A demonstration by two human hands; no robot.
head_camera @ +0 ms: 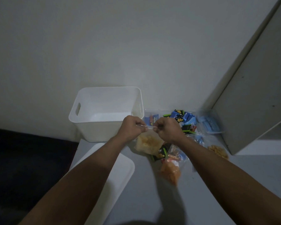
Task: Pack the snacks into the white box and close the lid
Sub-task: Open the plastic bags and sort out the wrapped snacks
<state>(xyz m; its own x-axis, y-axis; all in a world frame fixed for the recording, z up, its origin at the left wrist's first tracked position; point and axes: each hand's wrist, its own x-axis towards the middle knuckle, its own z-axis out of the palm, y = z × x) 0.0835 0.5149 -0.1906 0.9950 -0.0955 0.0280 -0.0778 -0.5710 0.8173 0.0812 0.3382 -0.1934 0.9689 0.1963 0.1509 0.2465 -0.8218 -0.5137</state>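
A clear bag of pale yellow chips (148, 143) hangs just right of the white box (88, 127). My left hand (131, 127) and my right hand (166, 129) each pinch an end of the bag's top strip, held level between them. The box stands open against the wall, and I see nothing inside it. Its white lid (118, 172) lies flat on the table in front of it, partly under my left forearm. More snacks lie to the right: a bag of orange snacks (170, 171), a black and green packet (159, 154) and blue packets (183, 118).
A clear tub of blue packets (209, 125) and a small bag of yellow chips (218, 151) lie at the right. A grey cabinet panel (253, 88) rises at the right edge. The table's left edge drops to a dark floor (23, 159).
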